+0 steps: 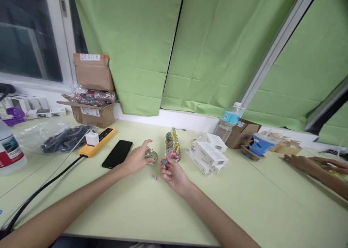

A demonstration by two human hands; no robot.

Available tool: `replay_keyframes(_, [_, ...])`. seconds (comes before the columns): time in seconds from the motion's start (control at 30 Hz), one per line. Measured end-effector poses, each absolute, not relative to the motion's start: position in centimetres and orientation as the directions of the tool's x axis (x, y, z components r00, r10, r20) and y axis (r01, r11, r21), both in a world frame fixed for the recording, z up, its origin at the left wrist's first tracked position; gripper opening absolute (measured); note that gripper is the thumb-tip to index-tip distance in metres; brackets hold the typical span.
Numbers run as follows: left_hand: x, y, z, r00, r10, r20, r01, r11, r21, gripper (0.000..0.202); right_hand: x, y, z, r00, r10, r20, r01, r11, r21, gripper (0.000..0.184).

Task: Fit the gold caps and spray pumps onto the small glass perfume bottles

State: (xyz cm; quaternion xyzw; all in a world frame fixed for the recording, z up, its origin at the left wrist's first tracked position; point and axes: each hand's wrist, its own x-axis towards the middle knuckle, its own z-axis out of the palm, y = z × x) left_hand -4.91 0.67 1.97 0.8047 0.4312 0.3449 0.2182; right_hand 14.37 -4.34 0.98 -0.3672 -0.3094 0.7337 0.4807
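My left hand (pixel 136 158) has its fingers spread, the index finger raised and the thumb beside a small round clear container (pixel 154 157); whether it touches the container I cannot tell. Between the thumb and fingers of my right hand (pixel 174 176) is a small grey-blue square piece (pixel 164 161). A tiny shiny piece (pixel 154 177) lies on the table between the hands. Just beyond my right hand stretches a row of round clear containers with coloured contents (pixel 170 143), with gold pieces (pixel 176 141) along its right side.
Left of my hands lie a black phone (pixel 117 154) and a yellow power strip (pixel 99 142) with a cable. White boxes (pixel 209 152) are piled on the right, near a water bottle (pixel 228 123) and a blue cup (pixel 259 144). Another person's hands (pixel 304 164) are at far right.
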Motion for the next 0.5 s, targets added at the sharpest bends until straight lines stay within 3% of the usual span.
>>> replay_keyframes(0.07, [-5.3, 0.2, 2.3, 0.392, 0.85, 0.351, 0.53, -0.52, 0.67, 0.071, 14.5, -4.5, 1.4, -0.171, 0.968, -0.181, -0.321, -0.229, -0.919, 0.031])
replay_keyframes(0.13, [-5.4, 0.0, 2.7, 0.401, 0.853, 0.334, 0.52, -0.512, 0.683, 0.07, 14.7, -4.9, 1.9, -0.062, 0.998, -0.002, -0.029, -0.003, -1.0, 0.032])
replay_keyframes(0.17, [-5.5, -0.1, 2.9, 0.406, 0.853, 0.328, 0.518, -0.51, 0.686, 0.069, 14.9, -5.0, 2.2, -0.032, 0.991, 0.13, 0.149, 0.133, -0.98, 0.031])
replay_keyframes(0.23, [-5.4, -0.2, 2.9, 0.407, 0.852, 0.329, 0.515, -0.511, 0.688, 0.065, 15.3, -5.3, 2.5, -0.07, 0.934, 0.351, 0.455, 0.343, -0.822, 0.028])
replay_keyframes(0.3, [-5.3, -0.4, 2.6, 0.404, 0.846, 0.348, 0.498, -0.523, 0.692, 0.062, 15.6, -5.5, 2.5, -0.176, 0.88, 0.442, 0.637, 0.444, -0.63, 0.025])
replay_keyframes(0.4, [-5.1, -0.5, 1.9, 0.405, 0.839, 0.362, 0.449, -0.528, 0.721, 0.058, 16.0, -5.4, 2.1, -0.285, 0.867, 0.409, 0.761, 0.464, -0.453, 0.024])
replay_keyframes(0.5, [-4.9, -0.3, 1.3, 0.425, 0.833, 0.355, 0.379, -0.52, 0.766, 0.049, 16.1, -5.4, 2.0, -0.306, 0.878, 0.369, 0.805, 0.445, -0.391, 0.025])
